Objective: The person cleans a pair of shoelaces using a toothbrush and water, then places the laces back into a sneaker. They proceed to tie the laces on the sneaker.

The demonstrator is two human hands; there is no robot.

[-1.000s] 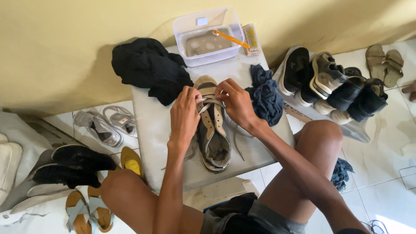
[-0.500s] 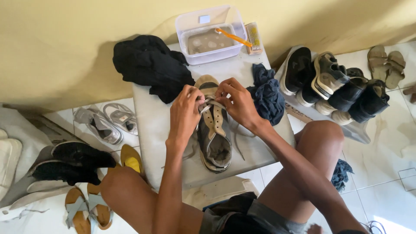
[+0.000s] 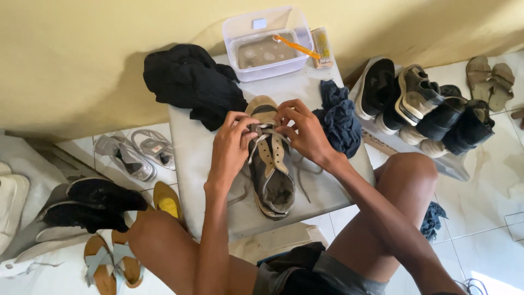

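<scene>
Left hand (image 3: 232, 145) and right hand (image 3: 303, 128) pinch laces on a grey-tan sneaker (image 3: 271, 161). It lies on the worktop (image 3: 191, 153). Dark cloths either side.

Sneaker (image 3: 271, 164): matt grey-tan cloth/suede look, scuffed; flat cloth laces (image 3: 262, 129). Table (image 3: 202, 164): smooth matt grey top. Tub (image 3: 267, 41), far edge: clear glossy plastic, cloudy water inside. Toothbrush (image 3: 296, 46): orange plastic. Black cloth (image 3: 191, 82), far-left corner: soft, matt. Blue rag (image 3: 339, 117), right edge: crumpled. Floor (image 3: 491, 175): glossy tile.

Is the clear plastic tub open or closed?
Open. The tub shows no lid; an orange toothbrush lies across its rim above murky water.
</scene>
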